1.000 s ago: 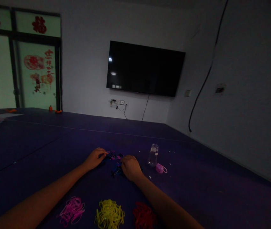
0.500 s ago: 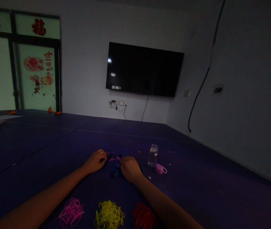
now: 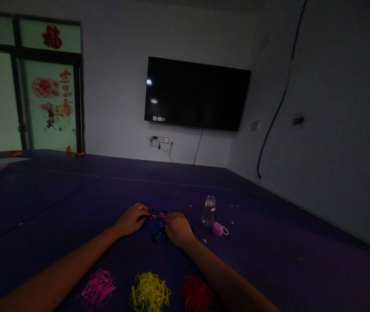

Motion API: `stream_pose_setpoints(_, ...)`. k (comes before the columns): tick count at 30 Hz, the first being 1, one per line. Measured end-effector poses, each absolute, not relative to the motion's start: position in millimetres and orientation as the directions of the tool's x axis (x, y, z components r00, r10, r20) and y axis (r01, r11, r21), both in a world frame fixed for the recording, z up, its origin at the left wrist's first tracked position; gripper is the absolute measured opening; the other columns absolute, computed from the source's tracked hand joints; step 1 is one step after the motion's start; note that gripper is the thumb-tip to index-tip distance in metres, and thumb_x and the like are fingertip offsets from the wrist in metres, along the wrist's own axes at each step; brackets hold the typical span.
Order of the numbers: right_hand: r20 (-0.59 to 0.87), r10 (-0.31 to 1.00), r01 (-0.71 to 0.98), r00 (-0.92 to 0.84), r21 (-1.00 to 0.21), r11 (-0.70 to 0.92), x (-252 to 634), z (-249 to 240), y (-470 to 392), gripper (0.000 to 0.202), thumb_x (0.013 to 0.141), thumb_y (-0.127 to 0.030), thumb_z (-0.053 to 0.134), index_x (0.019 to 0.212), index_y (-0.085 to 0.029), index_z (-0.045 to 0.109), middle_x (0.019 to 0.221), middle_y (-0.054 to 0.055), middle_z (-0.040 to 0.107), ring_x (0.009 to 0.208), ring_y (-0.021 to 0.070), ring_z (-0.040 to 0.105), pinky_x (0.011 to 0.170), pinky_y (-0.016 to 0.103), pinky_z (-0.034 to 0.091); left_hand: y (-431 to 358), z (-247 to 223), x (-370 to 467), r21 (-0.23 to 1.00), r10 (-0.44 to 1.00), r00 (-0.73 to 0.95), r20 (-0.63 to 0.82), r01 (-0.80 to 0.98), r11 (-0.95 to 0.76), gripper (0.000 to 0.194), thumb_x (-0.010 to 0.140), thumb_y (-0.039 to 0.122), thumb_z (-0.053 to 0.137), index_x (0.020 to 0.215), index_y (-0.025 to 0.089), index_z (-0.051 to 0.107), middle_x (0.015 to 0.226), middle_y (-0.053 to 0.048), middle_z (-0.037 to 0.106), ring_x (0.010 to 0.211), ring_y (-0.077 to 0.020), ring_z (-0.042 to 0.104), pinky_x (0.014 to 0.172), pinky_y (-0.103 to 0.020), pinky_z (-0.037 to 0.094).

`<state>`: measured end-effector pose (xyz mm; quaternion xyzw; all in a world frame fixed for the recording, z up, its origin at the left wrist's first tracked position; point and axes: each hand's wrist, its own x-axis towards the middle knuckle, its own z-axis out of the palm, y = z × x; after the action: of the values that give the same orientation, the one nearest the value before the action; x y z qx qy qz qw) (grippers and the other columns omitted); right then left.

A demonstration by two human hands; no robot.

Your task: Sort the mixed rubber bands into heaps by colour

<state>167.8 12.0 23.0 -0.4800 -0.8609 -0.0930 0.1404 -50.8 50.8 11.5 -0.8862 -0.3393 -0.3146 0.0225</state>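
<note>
We have the pink and blue elastic bands (image 3: 160,229) between our left hand (image 3: 132,220) and right hand (image 3: 178,229), blue ones nearest the right, both grips curled, though we cannot tell what they hold.

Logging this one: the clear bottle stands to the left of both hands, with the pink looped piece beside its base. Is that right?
Wrong side: in the head view, the clear bottle stands to the right of both left hand and right hand, with the pink looped piece beside its base.
</note>
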Motion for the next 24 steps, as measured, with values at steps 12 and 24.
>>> stream_pose_setpoints(12,0.308,0.810,0.857,-0.499,0.036,0.514,167.2,25.4,10.7,0.029,0.082,-0.016,0.038,0.097,-0.013,0.063,0.098,0.012,0.065,0.098,0.0219,0.056,0.085,0.031,0.035,51.6,10.6,-50.3,0.167,0.590,0.577,0.564,0.620,-0.767,0.026,0.075,0.007,0.054,0.095,0.020,0.065,0.097,-0.006,0.062,0.096,-0.0205,0.054,0.085,-0.033,0.042)
stream_pose_setpoints(24,0.313,0.805,0.854,-0.503,0.038,0.519,167.9,23.4,11.2,0.030,0.083,-0.015,0.039,0.102,-0.014,0.062,0.100,0.011,0.065,0.101,0.0207,0.055,0.087,0.031,0.035,53.4,9.7,-50.9,0.173,0.592,0.553,0.587,0.629,-0.758,0.016,0.076,0.008,0.054,0.081,0.020,0.064,0.093,-0.005,0.062,0.092,-0.0194,0.056,0.082,-0.032,0.044)
